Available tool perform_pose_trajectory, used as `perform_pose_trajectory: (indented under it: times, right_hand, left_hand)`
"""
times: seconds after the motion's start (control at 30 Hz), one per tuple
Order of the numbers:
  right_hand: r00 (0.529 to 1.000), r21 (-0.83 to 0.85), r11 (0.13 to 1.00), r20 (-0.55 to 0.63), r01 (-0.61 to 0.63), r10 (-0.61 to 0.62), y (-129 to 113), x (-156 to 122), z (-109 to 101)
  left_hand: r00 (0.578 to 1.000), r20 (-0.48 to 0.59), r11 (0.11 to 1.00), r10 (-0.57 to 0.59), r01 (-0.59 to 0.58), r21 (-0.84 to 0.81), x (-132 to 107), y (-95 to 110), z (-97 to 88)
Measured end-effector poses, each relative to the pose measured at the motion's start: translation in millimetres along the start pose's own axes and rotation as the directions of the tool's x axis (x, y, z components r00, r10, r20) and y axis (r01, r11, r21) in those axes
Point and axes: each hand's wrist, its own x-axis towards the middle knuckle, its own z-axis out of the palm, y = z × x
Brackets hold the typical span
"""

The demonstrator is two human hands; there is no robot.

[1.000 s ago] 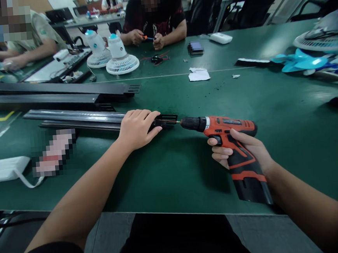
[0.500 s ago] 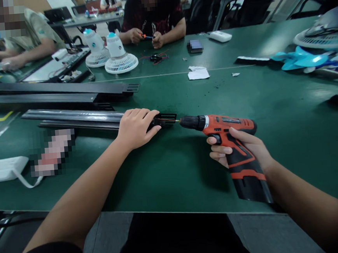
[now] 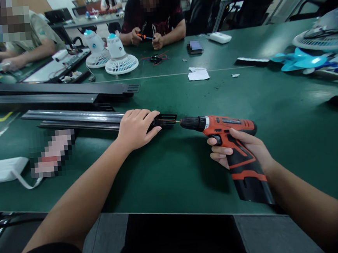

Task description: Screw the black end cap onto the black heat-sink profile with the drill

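My left hand (image 3: pixel 139 129) is wrapped over the right end of a long black profile housing (image 3: pixel 77 117) that lies on the green table (image 3: pixel 167 173). Past my fingers the slotted end (image 3: pixel 169 119) of the housing sticks out. In my right hand (image 3: pixel 246 147) is an orange and black cordless drill (image 3: pixel 230 123), gripped by its handle, with a finger at the trigger. Its thin bit (image 3: pixel 178 121) points left and meets the slotted end. Whether the tip sits on a screw is too small to tell.
More long black housings (image 3: pixel 57 90) lie behind on the left. A phone (image 3: pixel 54 153) and a white power strip (image 3: pixel 5 169) are near the front left. Two white fans (image 3: pixel 120 56), paper scraps (image 3: pixel 198 73) and blue fan blades (image 3: pixel 301 58) are farther back. Across sits a co-worker (image 3: pixel 154 18) with a screwdriver.
Both hands, the drill and the housing stay almost exactly where they were. The drill's handle base has shifted very slightly down.
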Motion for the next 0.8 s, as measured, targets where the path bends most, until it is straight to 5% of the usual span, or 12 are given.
perform_pose_trajectory:
  times: [0.8]
  right_hand:
    - [1.000,0.014,1.000,-0.003,-0.017,0.017,-1.1,0.4,-1.3]
  left_hand:
    - [1.000,0.005,1.000,0.004,-0.004,0.010,-0.6,-0.5,-0.1]
